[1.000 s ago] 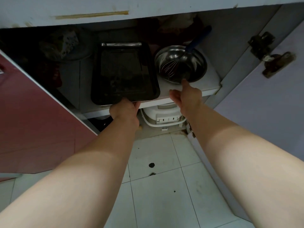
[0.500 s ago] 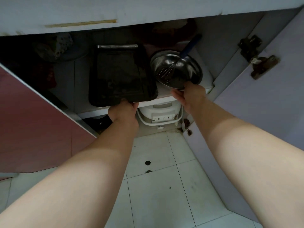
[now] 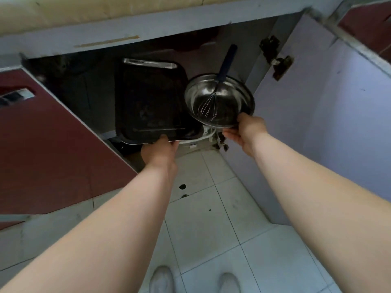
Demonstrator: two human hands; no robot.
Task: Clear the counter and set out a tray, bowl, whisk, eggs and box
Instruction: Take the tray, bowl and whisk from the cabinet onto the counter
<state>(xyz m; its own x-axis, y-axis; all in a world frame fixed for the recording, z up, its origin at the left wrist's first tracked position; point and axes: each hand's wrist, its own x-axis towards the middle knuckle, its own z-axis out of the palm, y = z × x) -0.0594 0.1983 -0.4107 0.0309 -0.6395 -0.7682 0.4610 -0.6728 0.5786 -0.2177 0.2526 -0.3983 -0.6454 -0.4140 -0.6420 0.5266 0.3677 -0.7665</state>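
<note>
A dark rectangular baking tray (image 3: 148, 102) juts out of the open lower cupboard, and my left hand (image 3: 159, 151) grips its near edge from below. To its right a steel bowl (image 3: 237, 93) is lifted off the shelf, my right hand (image 3: 246, 131) holding its near rim. A wire whisk (image 3: 213, 98) with a dark blue handle lies inside the bowl, handle pointing up and back. No eggs or box are in view.
Two cupboard doors stand open: a red door (image 3: 53, 144) at left and a pale lilac door (image 3: 328, 123) at right. A white appliance (image 3: 208, 134) sits under the bowl, mostly hidden. White floor tiles (image 3: 211, 218) and my shoes (image 3: 161, 280) lie below. The counter edge (image 3: 105, 15) runs above.
Both hands have drawn the tray and the bowl with the whisk outward and off the shelf. The camera has pulled back and up, so my shoes and the counter edge now show.
</note>
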